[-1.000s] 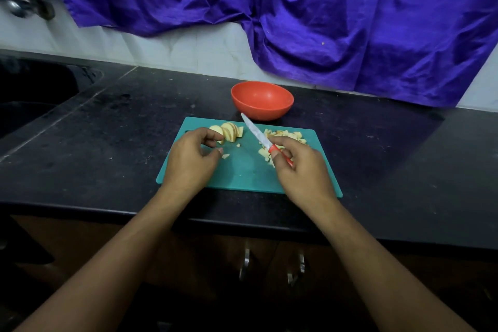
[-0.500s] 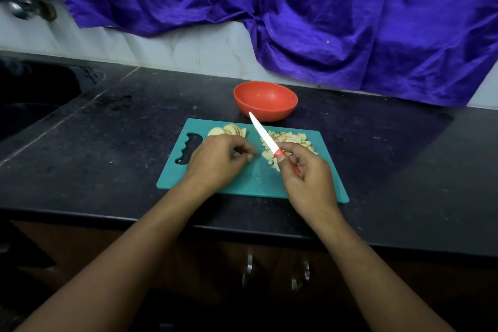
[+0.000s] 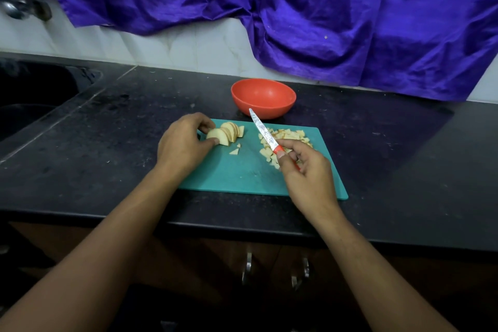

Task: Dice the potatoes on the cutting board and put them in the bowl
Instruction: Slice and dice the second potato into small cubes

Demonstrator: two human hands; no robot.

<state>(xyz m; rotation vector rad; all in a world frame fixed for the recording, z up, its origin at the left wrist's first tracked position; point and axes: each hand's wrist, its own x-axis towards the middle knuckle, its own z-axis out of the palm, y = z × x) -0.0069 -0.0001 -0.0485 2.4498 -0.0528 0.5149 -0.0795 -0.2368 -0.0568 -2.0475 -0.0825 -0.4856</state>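
A teal cutting board [image 3: 242, 175] lay on the dark bench [image 3: 107, 143], and everything else is placed from it. On the board's far left part sat a stack of potato slices [image 3: 226, 133], leaning against one another like fanned cards. The left hand [image 3: 183, 143] came in over the board's left edge and gripped the near end of that stack, thumb on its near side and fingers curled over its far side. A small loose potato piece [image 3: 234, 152] lay on the board just nearer than the stack. On the board's far right part was a heap of diced potato [image 3: 285, 137].

The right hand [image 3: 307, 170] hovered over the board's right half, its thumb and fingers clamped around the red handle of a knife [image 3: 262, 132]. The patterned blade slanted away from the hand across the middle of the board, between the slices and the dice, its tip pointing toward the far edge. Whether the blade touched the board cannot be told.

A red bowl [image 3: 263, 98] stood upright on the bench just beyond the board's far edge. Far to the board's left was a dark sink [image 3: 32, 94]. Behind the board, a purple cloth [image 3: 323, 21] hung over the pale wall.
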